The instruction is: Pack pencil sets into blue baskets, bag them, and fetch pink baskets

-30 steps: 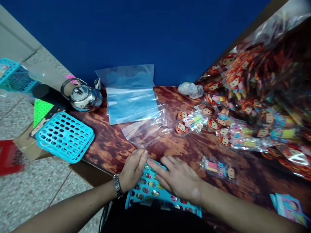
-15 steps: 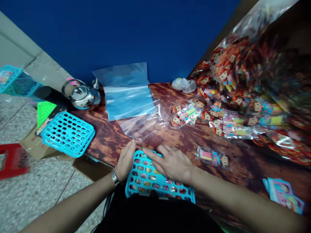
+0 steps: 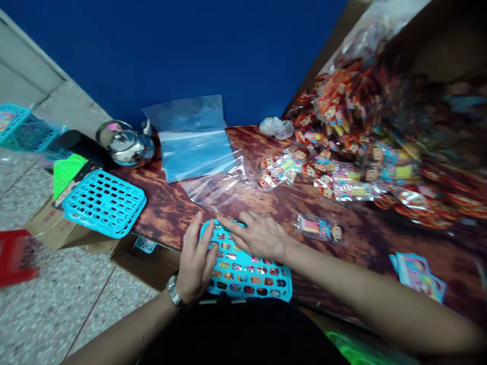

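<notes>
Against my body at the table's front edge sits a light-blue plastic basket [image 3: 251, 279] with rows of oval holes. Colourful items show through the holes. My left hand [image 3: 195, 261], with a metal-band watch on the wrist, is at the basket's left side, fingers stretched out and apart. On the basket's far part lies my right hand [image 3: 262, 235], its fingers spread and pointing left. A single wrapped doll-shaped packet [image 3: 318, 228] is on the table to the right of this hand.
Clear plastic bags [image 3: 198, 152] lie beyond the basket. A metal kettle [image 3: 131, 147] and another blue basket piece [image 3: 104, 203] stand left. Many wrapped packets [image 3: 342, 177] heap up at right, above printed cards [image 3: 418, 276]. An open carton [image 3: 144, 258] is below the table edge.
My left hand has come back toward me along the basket's left side, and its fingers have spread. My right hand stays on the basket. The view has shifted slightly.
</notes>
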Demonstrator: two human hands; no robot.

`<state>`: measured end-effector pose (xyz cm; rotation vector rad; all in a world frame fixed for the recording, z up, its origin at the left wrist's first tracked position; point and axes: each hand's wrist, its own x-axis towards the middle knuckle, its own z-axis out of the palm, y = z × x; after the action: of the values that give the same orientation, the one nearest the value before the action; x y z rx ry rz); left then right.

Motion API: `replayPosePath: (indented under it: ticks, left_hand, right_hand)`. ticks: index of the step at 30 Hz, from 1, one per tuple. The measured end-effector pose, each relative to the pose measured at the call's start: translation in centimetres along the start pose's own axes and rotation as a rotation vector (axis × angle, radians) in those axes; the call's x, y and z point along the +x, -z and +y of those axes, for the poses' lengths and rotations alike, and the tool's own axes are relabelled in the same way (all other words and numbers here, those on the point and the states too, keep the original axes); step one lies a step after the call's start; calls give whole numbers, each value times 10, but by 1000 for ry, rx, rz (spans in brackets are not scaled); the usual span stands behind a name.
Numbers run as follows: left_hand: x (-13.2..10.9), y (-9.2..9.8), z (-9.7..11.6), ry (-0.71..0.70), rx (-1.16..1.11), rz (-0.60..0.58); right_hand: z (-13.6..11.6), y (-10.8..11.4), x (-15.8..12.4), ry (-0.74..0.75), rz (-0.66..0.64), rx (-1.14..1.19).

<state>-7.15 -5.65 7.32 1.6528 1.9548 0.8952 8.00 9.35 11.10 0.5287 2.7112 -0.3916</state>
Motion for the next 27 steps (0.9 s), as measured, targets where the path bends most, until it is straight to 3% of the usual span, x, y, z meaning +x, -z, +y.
replayPosePath:
  ticks: [4,11,15,20,23,27]
  left_hand:
    - [8,6,9,-337,262,-132]
    - [25,8,8,-659,308,-369]
    - [33,11,9,-784,385,-455]
    - [36,11,10,-837,460,-440]
    - [35,11,8,-823,441,-442]
    - [36,11,4,-801,424,-488]
  right_hand:
    - [-2,3,2,-15,27,84]
    - [5,-2,4,-125,209,356]
    - [16,-7,12,-130,468,533]
    - [18,-4,5,-153,864,583]
    - [-1,-1,-29,-58,868,433]
    - [-34,-19,-83,101,700,156]
